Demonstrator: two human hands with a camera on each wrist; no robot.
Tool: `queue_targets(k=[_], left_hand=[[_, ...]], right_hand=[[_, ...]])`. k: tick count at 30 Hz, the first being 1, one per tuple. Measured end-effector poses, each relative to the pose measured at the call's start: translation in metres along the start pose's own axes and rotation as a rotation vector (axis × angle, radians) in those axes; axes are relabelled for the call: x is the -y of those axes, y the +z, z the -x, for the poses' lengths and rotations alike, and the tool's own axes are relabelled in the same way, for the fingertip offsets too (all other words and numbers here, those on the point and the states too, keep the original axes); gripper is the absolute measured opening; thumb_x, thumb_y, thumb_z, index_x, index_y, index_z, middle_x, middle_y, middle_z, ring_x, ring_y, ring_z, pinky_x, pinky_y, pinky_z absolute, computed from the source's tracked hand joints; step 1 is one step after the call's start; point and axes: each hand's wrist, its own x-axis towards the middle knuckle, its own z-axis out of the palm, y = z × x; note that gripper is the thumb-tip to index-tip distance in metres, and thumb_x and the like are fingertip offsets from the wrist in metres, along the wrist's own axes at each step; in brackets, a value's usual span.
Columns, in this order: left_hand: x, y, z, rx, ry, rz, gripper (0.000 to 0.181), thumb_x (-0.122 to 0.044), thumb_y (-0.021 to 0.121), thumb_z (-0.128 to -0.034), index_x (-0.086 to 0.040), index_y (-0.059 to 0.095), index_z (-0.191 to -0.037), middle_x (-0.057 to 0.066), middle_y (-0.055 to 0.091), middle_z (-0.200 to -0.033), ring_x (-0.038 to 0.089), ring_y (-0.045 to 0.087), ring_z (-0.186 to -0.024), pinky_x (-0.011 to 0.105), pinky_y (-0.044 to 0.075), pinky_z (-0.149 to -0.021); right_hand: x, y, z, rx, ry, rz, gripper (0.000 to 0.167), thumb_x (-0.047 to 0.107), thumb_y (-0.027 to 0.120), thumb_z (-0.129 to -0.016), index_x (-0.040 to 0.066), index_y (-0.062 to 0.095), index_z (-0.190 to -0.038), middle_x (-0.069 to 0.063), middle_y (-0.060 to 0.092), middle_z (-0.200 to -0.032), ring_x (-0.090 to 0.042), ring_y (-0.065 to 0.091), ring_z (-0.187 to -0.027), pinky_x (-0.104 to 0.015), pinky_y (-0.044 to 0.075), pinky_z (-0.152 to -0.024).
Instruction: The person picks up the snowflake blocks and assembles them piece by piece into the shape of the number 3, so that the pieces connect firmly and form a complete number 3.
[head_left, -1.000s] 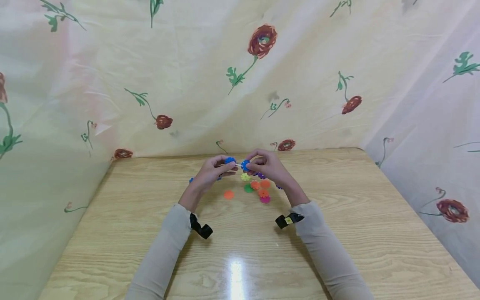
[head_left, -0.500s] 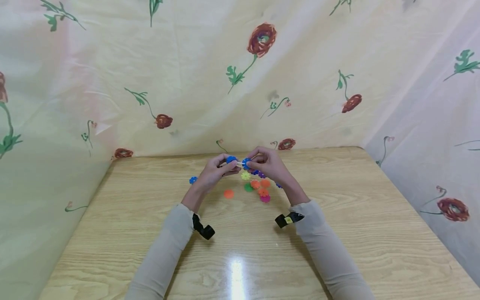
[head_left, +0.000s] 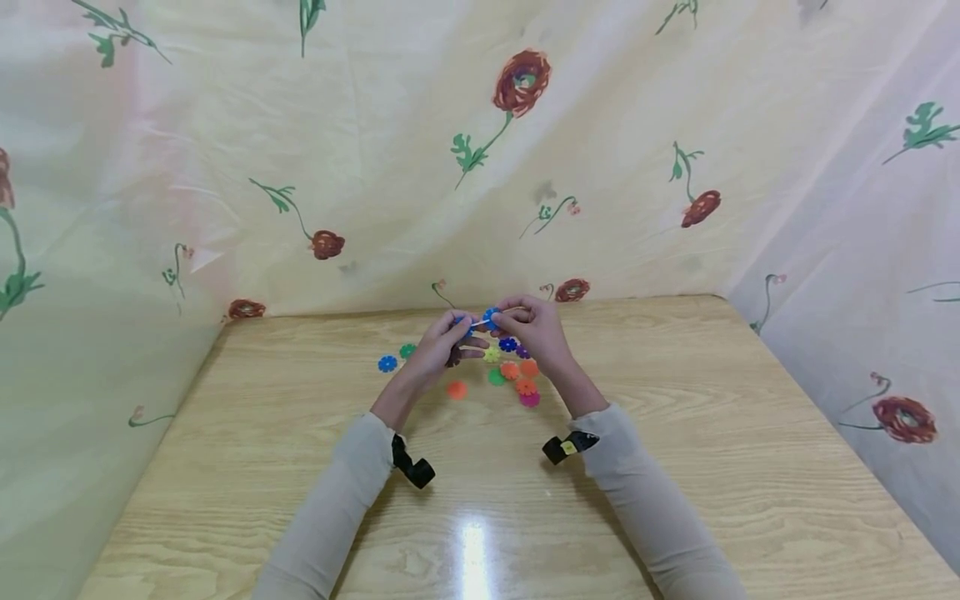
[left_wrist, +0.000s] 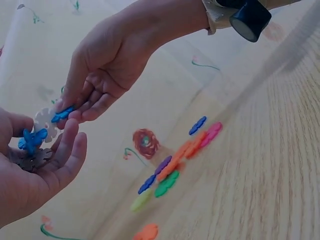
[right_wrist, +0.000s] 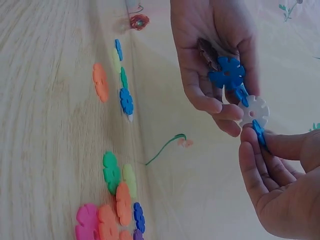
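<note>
My left hand [head_left: 433,350] holds a joined group of notched discs above the table. In the right wrist view the group shows a dark brown disc [right_wrist: 208,53], a blue disc [right_wrist: 227,73] and a white disc [right_wrist: 255,112]. At the white disc's edge, my right hand [right_wrist: 285,175] pinches another blue disc [right_wrist: 259,135] between thumb and fingers. That disc touches the white one; how deep it sits in a slot I cannot tell. The left wrist view shows the white disc [left_wrist: 45,124] between both hands, with the right hand [left_wrist: 107,65] above the left [left_wrist: 45,175].
Loose discs lie on the wooden table [head_left: 480,467] below the hands: orange [head_left: 457,390], magenta [head_left: 529,399], yellow [head_left: 491,354], purple and green ones. A blue disc [head_left: 387,363] and a green one [head_left: 408,351] lie at the left. A flowered cloth [head_left: 390,167] hangs behind.
The left hand has shifted slightly right and turned, uncovering the green disc at the left. The right hand has moved a little, raising its blue disc slightly. Both keep their hold.
</note>
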Motion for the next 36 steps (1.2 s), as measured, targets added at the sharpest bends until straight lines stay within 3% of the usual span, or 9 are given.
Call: queue_targets(k=[5,10,13,20,23,27,30,36], left_hand=[[-0.002,0.001,0.001,-0.001,-0.008,-0.012,0.036,-0.018,0.043,-0.111,0.001,0.05,-0.14,0.004,0.061,-0.123,0.014,0.067,-0.098,0.03,0.06,-0.091],[-0.004,0.0,0.002,0.014,-0.013,-0.038,0.036,-0.016,0.047,-0.1096,0.002,0.052,-0.14,0.002,0.059,-0.12,0.016,0.065,-0.1,0.035,0.06,-0.095],[-0.004,-0.001,0.002,0.013,-0.016,-0.057,0.035,-0.018,0.049,-0.1089,0.0,0.054,-0.138,0.001,0.059,-0.117,0.017,0.065,-0.1,0.038,0.06,-0.096],[-0.002,-0.007,0.002,0.012,-0.003,-0.137,0.029,-0.017,0.056,-0.1062,-0.001,0.057,-0.13,0.004,0.063,-0.112,0.018,0.068,-0.096,0.038,0.061,-0.094],[-0.003,-0.01,0.003,0.021,0.004,-0.161,0.026,-0.017,0.057,-0.1057,-0.002,0.057,-0.126,0.004,0.064,-0.112,0.016,0.069,-0.096,0.038,0.06,-0.094],[-0.004,-0.013,0.004,0.017,0.004,-0.168,0.023,-0.017,0.058,-0.1053,-0.003,0.058,-0.124,0.006,0.064,-0.115,0.03,0.068,-0.107,0.041,0.059,-0.096],[-0.005,-0.015,0.004,-0.006,0.005,-0.17,0.024,-0.018,0.059,-0.1046,-0.003,0.06,-0.124,0.007,0.064,-0.115,0.039,0.064,-0.114,0.042,0.059,-0.097],[-0.006,-0.019,0.003,-0.021,0.017,-0.169,0.032,-0.019,0.059,-0.1047,-0.004,0.061,-0.133,0.008,0.065,-0.115,0.027,0.067,-0.105,0.035,0.06,-0.094]], right_hand=[[0.001,0.002,0.002,0.0,-0.012,0.009,0.02,0.007,0.068,-0.098,-0.009,0.066,-0.11,-0.024,0.076,-0.098,-0.012,0.074,-0.071,-0.049,0.062,-0.084],[-0.001,0.003,0.003,-0.018,-0.088,0.075,0.019,0.01,0.071,-0.096,-0.006,0.07,-0.106,-0.015,0.074,-0.096,-0.013,0.068,-0.078,-0.03,0.062,-0.073],[-0.003,0.003,0.003,-0.037,-0.112,0.09,0.018,0.011,0.073,-0.095,-0.004,0.073,-0.104,-0.014,0.07,-0.095,-0.014,0.064,-0.078,-0.027,0.06,-0.069],[-0.001,0.006,0.004,-0.051,-0.087,0.067,0.022,0.015,0.078,-0.091,-0.004,0.076,-0.102,-0.012,0.069,-0.085,-0.017,0.063,-0.068,-0.02,0.054,-0.058],[0.0,0.007,0.005,-0.042,-0.081,0.063,0.023,0.014,0.078,-0.091,-0.006,0.076,-0.103,-0.018,0.069,-0.085,-0.017,0.063,-0.067,-0.02,0.053,-0.055],[0.001,0.008,0.005,-0.013,-0.081,0.066,0.023,0.011,0.075,-0.093,-0.008,0.074,-0.106,-0.029,0.069,-0.094,-0.016,0.065,-0.068,-0.02,0.055,-0.057],[0.002,0.006,0.004,0.016,-0.074,0.082,0.024,0.012,0.073,-0.095,-0.008,0.074,-0.109,-0.031,0.068,-0.098,-0.014,0.066,-0.071,-0.023,0.059,-0.063],[0.002,0.0,0.002,0.077,-0.031,0.129,0.023,0.018,0.071,-0.097,-0.001,0.075,-0.11,-0.023,0.072,-0.1,-0.025,0.069,-0.082,-0.043,0.063,-0.08]])
